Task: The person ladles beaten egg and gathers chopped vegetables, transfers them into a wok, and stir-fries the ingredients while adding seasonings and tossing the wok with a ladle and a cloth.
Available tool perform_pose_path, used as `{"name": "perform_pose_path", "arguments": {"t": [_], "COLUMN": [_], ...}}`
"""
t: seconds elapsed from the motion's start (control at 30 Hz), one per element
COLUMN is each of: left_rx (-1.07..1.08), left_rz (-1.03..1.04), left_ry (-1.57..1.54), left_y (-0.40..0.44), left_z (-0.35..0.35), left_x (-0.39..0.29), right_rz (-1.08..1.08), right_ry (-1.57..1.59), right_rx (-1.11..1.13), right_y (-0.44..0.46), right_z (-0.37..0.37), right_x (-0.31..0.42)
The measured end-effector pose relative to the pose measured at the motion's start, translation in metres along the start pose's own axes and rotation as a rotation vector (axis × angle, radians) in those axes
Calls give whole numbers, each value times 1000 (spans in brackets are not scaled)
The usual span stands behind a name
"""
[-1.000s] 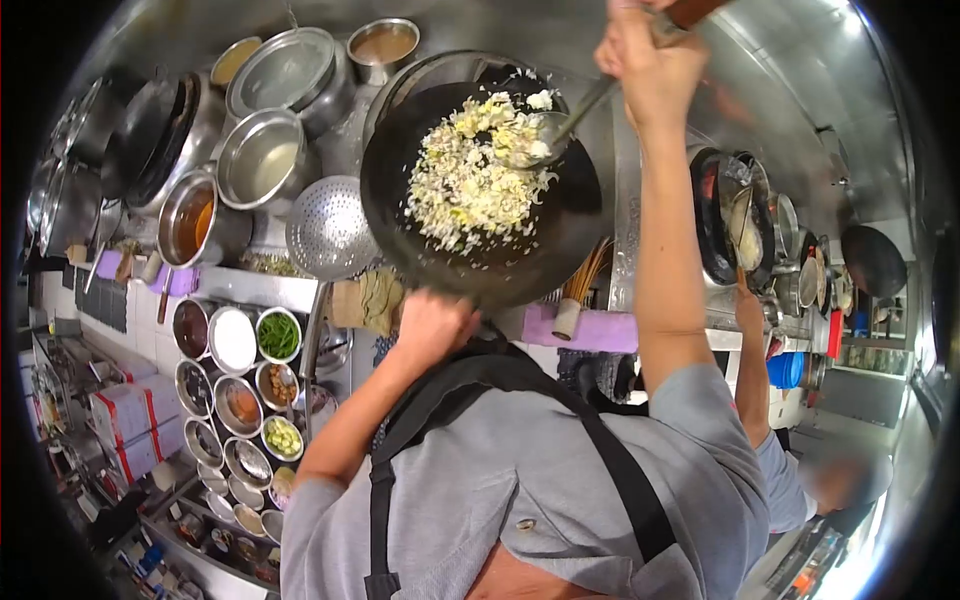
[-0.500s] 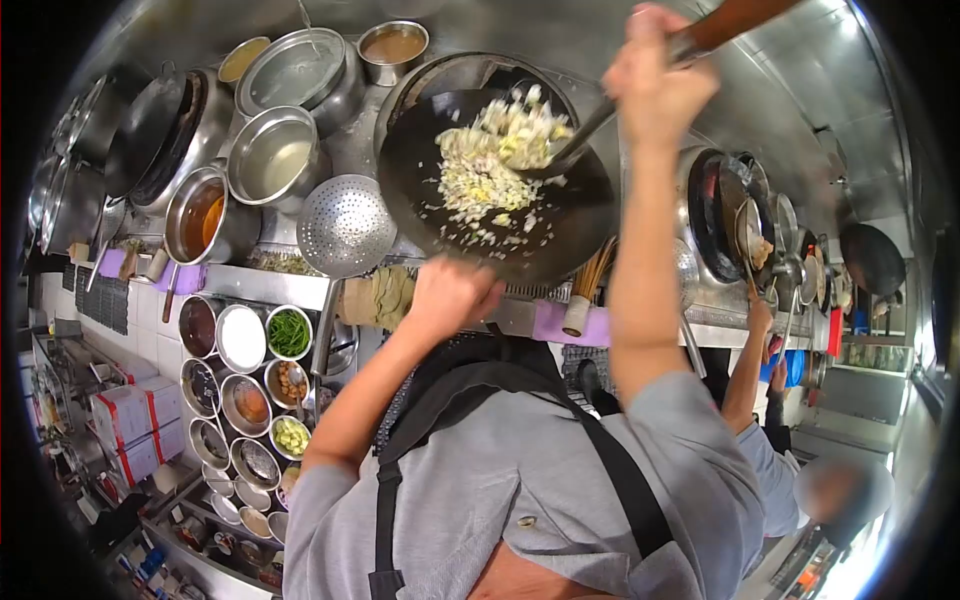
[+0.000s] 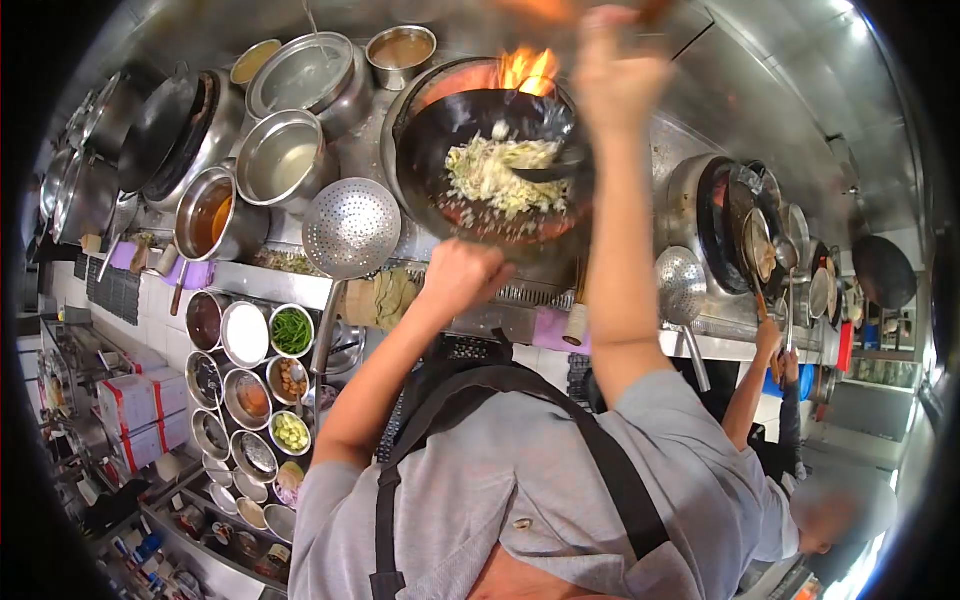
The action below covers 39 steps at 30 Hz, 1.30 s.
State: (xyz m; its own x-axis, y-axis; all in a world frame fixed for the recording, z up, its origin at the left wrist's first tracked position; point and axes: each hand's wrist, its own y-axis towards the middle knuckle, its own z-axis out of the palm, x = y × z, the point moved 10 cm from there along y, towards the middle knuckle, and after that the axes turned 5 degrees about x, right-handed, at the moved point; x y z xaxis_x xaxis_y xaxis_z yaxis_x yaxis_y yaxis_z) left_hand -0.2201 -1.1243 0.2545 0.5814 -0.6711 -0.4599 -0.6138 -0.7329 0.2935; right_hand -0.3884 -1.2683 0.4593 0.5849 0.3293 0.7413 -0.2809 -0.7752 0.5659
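My left hand [image 3: 466,272] is closed at the near left edge of a black wok [image 3: 425,150]; the exact part it grips is hidden. High above the wok's right side, my right hand [image 3: 622,85] is wrapped round the handle of a ladle [image 3: 547,173], blurred by motion. The ladle's dark bowl is in the wok, touching pale chopped food [image 3: 505,170] mixed with yellow bits. Flames [image 3: 528,72] rise behind the far rim, and the burner glows red around it.
A perforated strainer [image 3: 352,228] lies left of the wok, near several metal pots [image 3: 281,157]. Bowls of ingredients [image 3: 291,332] stand at lower left. Another strainer [image 3: 682,285] lies to the right. Further right, a co-worker's hand [image 3: 768,337] holds a handle at another wok.
The wok has tilted and shifted slightly, and flames have appeared behind it. The food has settled lower in the wok. My right hand has moved left with the ladle.
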Motion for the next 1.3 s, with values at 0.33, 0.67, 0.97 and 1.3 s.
{"name": "perform_pose_path", "arguments": {"t": [0.33,0.67,0.97,1.3], "left_rx": [137,86,91,-28], "left_rz": [-88,-114,-80,23], "left_ry": [10,34,70,1], "left_y": [-69,-62,6,-18], "left_z": [22,55,66,-19], "left_x": [-15,19,37,-9], "right_rz": [-37,-171,-317,-98], "right_ry": [502,341,17,178], "right_rx": [280,344,127,-19], "right_y": [16,19,-48,1], "right_z": [11,27,87,-30], "right_x": [4,24,-18,35]}}
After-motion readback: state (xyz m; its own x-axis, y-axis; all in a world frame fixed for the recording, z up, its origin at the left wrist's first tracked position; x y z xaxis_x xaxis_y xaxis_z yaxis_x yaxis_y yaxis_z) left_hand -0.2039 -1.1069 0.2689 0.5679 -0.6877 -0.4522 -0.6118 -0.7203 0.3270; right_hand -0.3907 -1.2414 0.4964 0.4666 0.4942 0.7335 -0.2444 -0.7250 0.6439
